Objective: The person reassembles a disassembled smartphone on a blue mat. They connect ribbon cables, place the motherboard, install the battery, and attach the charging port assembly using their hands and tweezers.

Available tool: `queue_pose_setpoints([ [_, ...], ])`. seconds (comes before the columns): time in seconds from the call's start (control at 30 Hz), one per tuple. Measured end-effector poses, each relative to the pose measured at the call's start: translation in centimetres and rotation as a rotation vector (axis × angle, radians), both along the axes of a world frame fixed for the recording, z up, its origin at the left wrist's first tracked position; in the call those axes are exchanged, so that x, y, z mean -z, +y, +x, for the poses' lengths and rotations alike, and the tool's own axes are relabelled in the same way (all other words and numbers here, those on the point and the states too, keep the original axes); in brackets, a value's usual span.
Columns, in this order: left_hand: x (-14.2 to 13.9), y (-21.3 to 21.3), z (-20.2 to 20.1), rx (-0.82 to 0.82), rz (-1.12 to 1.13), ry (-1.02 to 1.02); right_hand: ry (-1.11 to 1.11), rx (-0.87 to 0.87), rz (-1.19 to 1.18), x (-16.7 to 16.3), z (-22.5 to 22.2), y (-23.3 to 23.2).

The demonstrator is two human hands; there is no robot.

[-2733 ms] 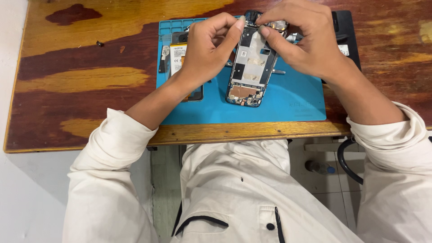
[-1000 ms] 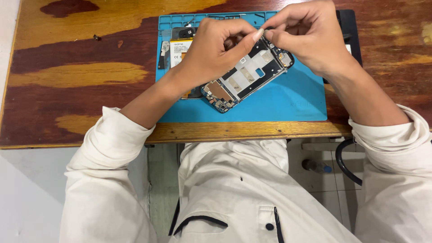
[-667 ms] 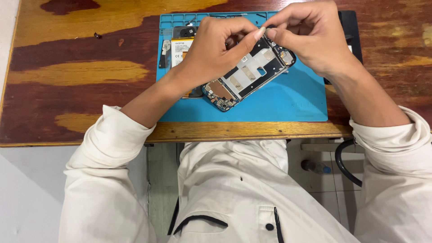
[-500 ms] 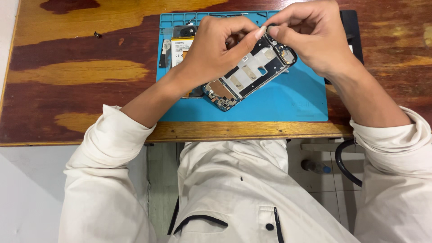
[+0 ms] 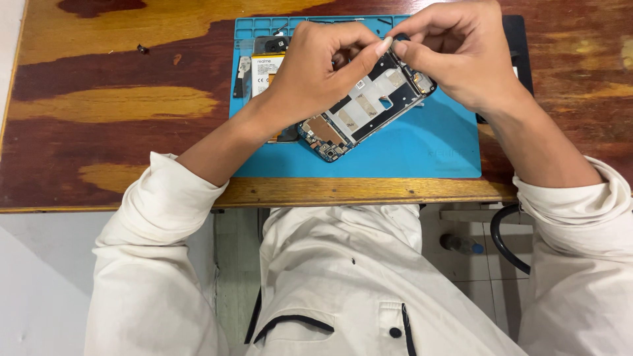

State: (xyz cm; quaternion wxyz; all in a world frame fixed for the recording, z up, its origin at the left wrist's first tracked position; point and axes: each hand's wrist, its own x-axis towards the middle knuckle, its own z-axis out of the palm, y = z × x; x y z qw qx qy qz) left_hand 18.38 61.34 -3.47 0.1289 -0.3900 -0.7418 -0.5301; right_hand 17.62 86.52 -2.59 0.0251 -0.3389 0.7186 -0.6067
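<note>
Two hands over blue mat on wooden table. Left hand curled around opened phone frame, gripping. Right hand fingertips pinched together at frame's top edge. Frame tilted diagonally, circuit boards and metal shields exposed.

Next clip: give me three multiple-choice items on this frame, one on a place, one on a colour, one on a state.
1. Where does the opened phone sit?
A. over the blue mat
B. on the floor
C. on the bare wood at the far left

2. What colour are the sleeves?
A. black
B. off-white
C. red

3. How is the phone?
A. closed, with back cover
C. wrapped
B. open, its inner parts showing

Key: A, it lies tilted above the mat; B, both sleeves are pale; B, board and frame show between the left hand and right hand.
</note>
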Motion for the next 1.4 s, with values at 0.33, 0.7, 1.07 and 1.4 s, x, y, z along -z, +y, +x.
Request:
queue_pose_setpoints([
  [0.33,-0.06,-0.23,-0.24,0.010,-0.006,0.027,-0.006,-0.055,-0.004,-0.39,-0.11,-0.06],
  [0.7,0.04,-0.04,0.05,-0.015,0.003,0.012,-0.008,-0.068,-0.009,-0.38,0.05,0.04],
  [1.07,0.08,0.07,-0.10,-0.019,0.003,0.066,-0.057,-0.064,-0.009,-0.73,0.12,0.10],
  [1.4,-0.03,0.31,-0.01,-0.020,-0.013,0.053,-0.033,-0.062,0.018,-0.91,0.05,0.25],
])
